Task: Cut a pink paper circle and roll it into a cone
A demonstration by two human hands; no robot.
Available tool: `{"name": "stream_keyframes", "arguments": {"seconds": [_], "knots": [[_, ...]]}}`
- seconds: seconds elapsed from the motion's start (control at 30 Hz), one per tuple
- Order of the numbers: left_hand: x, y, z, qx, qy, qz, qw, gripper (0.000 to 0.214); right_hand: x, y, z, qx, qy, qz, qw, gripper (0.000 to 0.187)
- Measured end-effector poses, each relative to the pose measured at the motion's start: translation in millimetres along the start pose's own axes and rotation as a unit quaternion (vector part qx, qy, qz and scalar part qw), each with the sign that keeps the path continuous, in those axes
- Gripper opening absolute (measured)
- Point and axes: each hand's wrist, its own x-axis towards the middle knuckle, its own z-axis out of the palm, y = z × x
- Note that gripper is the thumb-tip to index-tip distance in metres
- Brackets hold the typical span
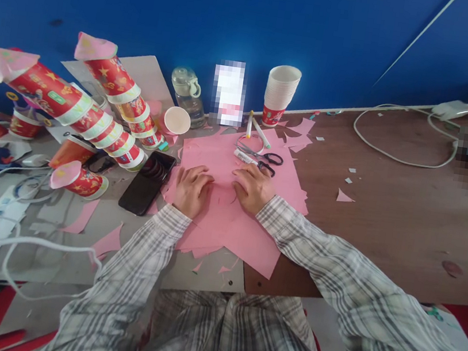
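Observation:
Both my hands rest on a pile of pink paper sheets (227, 227) on the table. My left hand (191, 188) lies on the paper with its fingers curled down and close together. My right hand (253, 188) presses the paper beside it, fingers bent. Whether either hand pinches a piece of the paper is too small to tell. Just beyond my right hand lie black-handled scissors (268, 162), a glue stick (244, 156) and a white marker (261, 133).
A black phone (147, 182) lies left of the paper. Chains of red paper cups with pink cones (90, 114) fill the left side. A stack of cups (280, 94), a water bottle (188, 94) and white cables (393, 154) stand near the blue wall.

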Motion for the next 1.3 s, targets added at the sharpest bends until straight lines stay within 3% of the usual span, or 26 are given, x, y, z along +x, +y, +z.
{"name": "stream_keyframes", "arguments": {"seconds": [0.13, 0.23, 0.37, 0.43, 0.53, 0.73, 0.83, 0.93, 1.0, 1.17, 1.3], "knots": [[2, 5, -8.0, -0.117, 0.043, 0.008, 0.992, 0.016, 5, 0, 1, 0.162, 0.008, 0.045, 0.986, 0.025], [2, 7, -8.7, -0.196, 0.052, -0.039, 0.978, 0.021, 8, -1, 0, 0.232, 0.003, 0.058, 0.971, 0.019], [0, 6, -2.4, -0.321, 0.072, -0.113, 0.937, 0.040, 8, -3, -2, 0.203, 0.109, -0.011, 0.973, 0.022], [0, 6, -1.0, -0.329, 0.064, -0.120, 0.934, 0.027, 8, -3, -3, 0.184, 0.142, -0.048, 0.971, 0.021], [-1, 9, -3.0, -0.310, 0.066, -0.121, 0.941, 0.012, 6, -2, -2, 0.175, 0.145, -0.072, 0.971, 0.019], [1, 12, -5.9, -0.357, 0.089, -0.171, 0.914, 0.011, 2, -2, 0, 0.163, 0.221, -0.064, 0.959, 0.024], [4, 9, -3.3, -0.440, 0.085, -0.213, 0.868, 0.013, 2, -3, 1, 0.158, 0.249, -0.069, 0.953, 0.016], [7, 7, -0.3, -0.538, 0.085, -0.261, 0.797, 0.017, -1, -4, 3, 0.129, 0.238, -0.100, 0.957, 0.017], [7, 9, 0.7, -0.577, 0.079, -0.276, 0.764, 0.018, -4, -6, 7, 0.093, 0.220, -0.131, 0.962, 0.020], [6, 18, -1.7, -0.632, 0.037, -0.300, 0.714, 0.017, -8, -10, 11, 0.025, 0.213, -0.169, 0.962, 0.032], [3, 22, -3.4, -0.655, -0.012, -0.311, 0.688, 0.018, -7, -10, 10, 0.028, 0.191, -0.138, 0.972, 0.031]]}}
